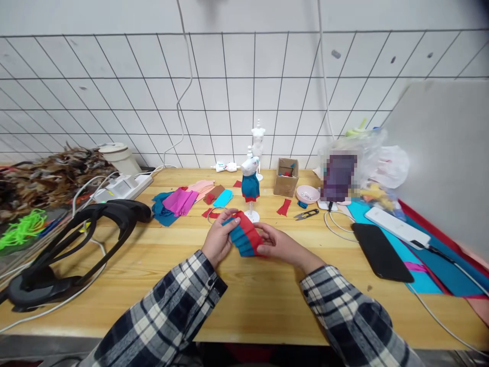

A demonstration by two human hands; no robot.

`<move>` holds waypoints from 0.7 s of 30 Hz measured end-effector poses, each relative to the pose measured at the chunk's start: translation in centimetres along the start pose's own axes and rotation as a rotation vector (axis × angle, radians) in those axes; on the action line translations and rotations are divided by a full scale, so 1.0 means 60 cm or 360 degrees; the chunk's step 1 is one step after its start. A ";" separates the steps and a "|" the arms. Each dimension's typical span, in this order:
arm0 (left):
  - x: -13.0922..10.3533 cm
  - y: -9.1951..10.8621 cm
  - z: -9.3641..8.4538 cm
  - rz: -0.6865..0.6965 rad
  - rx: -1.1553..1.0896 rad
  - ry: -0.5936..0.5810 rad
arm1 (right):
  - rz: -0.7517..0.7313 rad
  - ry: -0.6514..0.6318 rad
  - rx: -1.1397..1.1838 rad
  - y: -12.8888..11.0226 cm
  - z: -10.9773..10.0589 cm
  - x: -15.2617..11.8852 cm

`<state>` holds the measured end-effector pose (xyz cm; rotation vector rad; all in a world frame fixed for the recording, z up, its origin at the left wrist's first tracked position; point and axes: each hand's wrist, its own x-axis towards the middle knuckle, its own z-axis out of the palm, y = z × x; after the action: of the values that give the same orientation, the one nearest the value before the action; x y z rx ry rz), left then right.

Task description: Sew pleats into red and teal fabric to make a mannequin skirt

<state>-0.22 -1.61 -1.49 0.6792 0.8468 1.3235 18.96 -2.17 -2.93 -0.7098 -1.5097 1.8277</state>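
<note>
A pleated teal cloth piece with a red band point(244, 237) is held between my two hands, above the wooden table. My left hand point(219, 237) pinches its upper left edge, thumb on top. On the red side, my right hand point(280, 244) grips the lower right edge with thumb and fingers. Just behind the cloth stands a small white mannequin point(250, 165) on a round white base, dressed in a teal skirt with a red hem point(250, 187). A second, bare mannequin point(259, 135) is upright behind it. Another white mannequin body point(226, 166) lies near the wall.
Fabric scraps point(179, 202) lie left of centre. To the right are a cardboard box point(286, 177), a pink bowl point(307, 193), thread snips point(306, 214), a black phone point(382, 252) and a white power bank point(397, 227). A black headset frame point(84, 250) and cables occupy the left.
</note>
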 end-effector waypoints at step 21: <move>0.060 0.021 -0.091 0.0468 0.0878 0.0460 | 0.0488 0.0164 -0.0404 -0.013 -0.101 -0.047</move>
<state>-5.33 1.91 -3.90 1.0897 1.4153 1.4820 25.48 -0.46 -3.28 -1.1964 -1.6526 1.7979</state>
